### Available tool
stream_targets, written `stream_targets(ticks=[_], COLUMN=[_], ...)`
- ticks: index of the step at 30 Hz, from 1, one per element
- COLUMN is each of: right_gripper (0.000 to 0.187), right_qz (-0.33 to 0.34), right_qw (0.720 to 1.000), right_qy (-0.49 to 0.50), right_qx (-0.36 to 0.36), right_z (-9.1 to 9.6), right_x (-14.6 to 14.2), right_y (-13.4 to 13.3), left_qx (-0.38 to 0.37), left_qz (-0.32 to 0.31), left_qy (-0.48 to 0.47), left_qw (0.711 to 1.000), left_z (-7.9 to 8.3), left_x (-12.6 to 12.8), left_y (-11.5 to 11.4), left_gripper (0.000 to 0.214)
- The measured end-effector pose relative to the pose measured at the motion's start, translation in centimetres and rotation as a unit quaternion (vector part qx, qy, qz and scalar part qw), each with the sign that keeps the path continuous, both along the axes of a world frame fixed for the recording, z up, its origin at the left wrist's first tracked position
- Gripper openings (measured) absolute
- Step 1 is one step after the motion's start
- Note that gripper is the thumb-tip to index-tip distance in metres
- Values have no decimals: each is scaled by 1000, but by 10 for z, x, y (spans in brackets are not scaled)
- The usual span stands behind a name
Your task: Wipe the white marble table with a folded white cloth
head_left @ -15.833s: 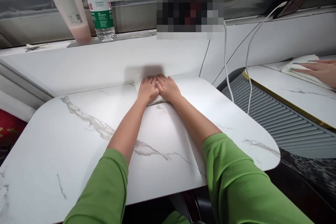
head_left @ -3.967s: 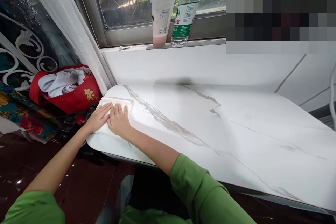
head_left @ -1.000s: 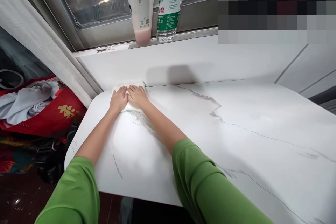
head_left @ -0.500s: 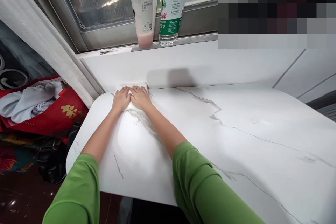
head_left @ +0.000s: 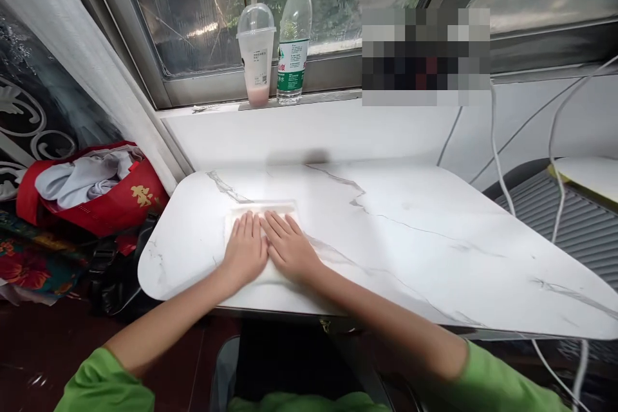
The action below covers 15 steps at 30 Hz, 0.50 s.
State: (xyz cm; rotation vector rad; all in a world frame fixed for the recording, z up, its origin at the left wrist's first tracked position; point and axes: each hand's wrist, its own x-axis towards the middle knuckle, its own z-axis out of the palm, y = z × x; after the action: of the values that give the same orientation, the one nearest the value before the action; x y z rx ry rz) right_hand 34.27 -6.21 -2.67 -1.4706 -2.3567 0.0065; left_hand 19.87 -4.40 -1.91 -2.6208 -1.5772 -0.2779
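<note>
A white folded cloth [head_left: 284,207] lies flat on the white marble-patterned tabletop [head_left: 410,251], left of its middle. My left hand [head_left: 245,248] rests palm down on the cloth, its fingers stretched forward. Beside it, my right hand [head_left: 288,244] also lies flat on the cloth, fingers extended and slightly apart. The two hands touch or nearly touch at the thumbs. Much of the cloth is hidden under them.
On the windowsill stand a plastic drink cup [head_left: 257,64] with a straw and a green-capped water bottle [head_left: 293,45]. A red bag [head_left: 103,206] with clothes sits left of the table. White cables [head_left: 557,167] hang at the right.
Both hands and the cloth have moved from the table's back edge at the wall toward me, near the front edge. The view has shifted, showing more window and the right side.
</note>
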Motion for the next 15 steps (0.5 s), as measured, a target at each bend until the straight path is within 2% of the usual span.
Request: stream_targets(ticks=[3, 7, 11, 15], right_gripper=[56, 60, 60, 59], right_qz=[-4, -25, -10, -14], right_qw=[1000, 999, 1000, 1000], right_qy=[-11, -18, -19, -17], right_qx=[25, 30, 8, -13], right_z=[-4, -3, 0, 0], right_x=[15, 27, 34, 48], right_y=[-45, -75, -69, -35], left_qx=[15, -8, -32, -50], left_qz=[-57, -106, -109, -95], left_qy=[-16, -21, -23, -33], left_qw=[998, 994, 993, 994], left_z=[-2, 2, 3, 4], left_x=[9, 20, 25, 36], left_y=[-40, -64, -59, -26], left_gripper=[55, 54, 56, 58])
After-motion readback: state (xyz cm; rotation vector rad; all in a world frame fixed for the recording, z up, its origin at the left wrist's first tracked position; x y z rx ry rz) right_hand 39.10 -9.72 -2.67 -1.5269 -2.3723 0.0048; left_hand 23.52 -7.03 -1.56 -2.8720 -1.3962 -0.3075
